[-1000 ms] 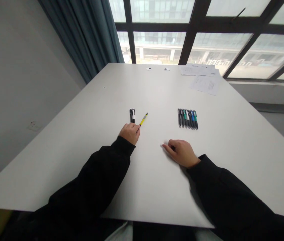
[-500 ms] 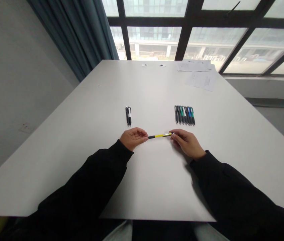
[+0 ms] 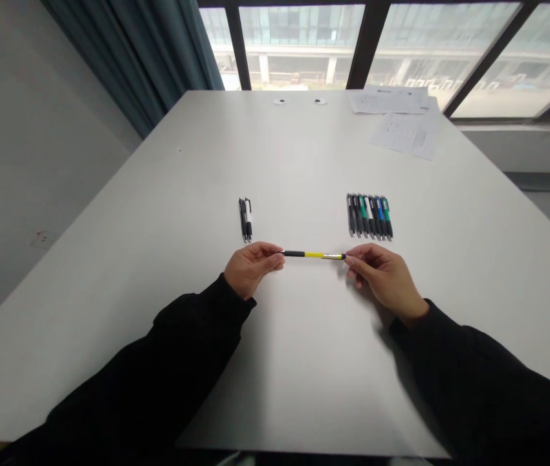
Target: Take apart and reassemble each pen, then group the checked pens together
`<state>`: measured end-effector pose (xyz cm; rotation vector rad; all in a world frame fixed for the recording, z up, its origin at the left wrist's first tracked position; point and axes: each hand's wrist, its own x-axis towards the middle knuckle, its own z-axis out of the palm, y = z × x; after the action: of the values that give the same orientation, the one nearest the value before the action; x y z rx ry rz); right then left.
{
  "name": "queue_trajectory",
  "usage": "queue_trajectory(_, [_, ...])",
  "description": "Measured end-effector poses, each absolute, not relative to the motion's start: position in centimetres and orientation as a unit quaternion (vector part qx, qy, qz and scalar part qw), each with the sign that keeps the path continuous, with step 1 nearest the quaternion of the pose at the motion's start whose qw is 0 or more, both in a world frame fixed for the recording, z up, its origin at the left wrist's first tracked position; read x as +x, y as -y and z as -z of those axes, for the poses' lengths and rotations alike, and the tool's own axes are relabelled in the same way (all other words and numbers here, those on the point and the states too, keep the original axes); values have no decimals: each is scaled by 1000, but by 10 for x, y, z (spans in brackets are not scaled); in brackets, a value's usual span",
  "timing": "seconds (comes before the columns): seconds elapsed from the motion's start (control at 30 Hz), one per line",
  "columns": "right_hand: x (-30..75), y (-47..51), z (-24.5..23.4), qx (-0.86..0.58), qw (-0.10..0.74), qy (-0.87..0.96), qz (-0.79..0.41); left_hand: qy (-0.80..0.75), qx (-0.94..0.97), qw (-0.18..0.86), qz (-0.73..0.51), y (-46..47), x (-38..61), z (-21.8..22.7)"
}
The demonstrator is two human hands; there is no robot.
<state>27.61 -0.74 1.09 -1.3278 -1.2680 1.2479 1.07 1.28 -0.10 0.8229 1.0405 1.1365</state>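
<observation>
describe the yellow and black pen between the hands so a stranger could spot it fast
On the large white table, find the person's left hand and right hand. Pinched crosswise between them is a slim yellow-and-black pen. It alone is yellow and in hand, unlike the dark pair of pens and the row of green, blue and black pens lying beyond it.

The yellow-and-black pen [image 3: 312, 255] has a glossy plastic barrel and a shiny metal tip; the pens in the row [image 3: 369, 217] show similar smooth plastic with metal clips. The tabletop [image 3: 110, 323] is smooth, matt white laminate, the sheets [image 3: 404, 133] are plain matt paper, and the sleeves [image 3: 124, 382] are soft black cloth
</observation>
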Motion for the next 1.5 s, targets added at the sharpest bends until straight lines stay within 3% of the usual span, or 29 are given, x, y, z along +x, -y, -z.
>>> queue_trajectory(1.5, [279, 12, -15, -556, 378, 580, -460, -470, 499, 590, -426, -12, 5, 2])
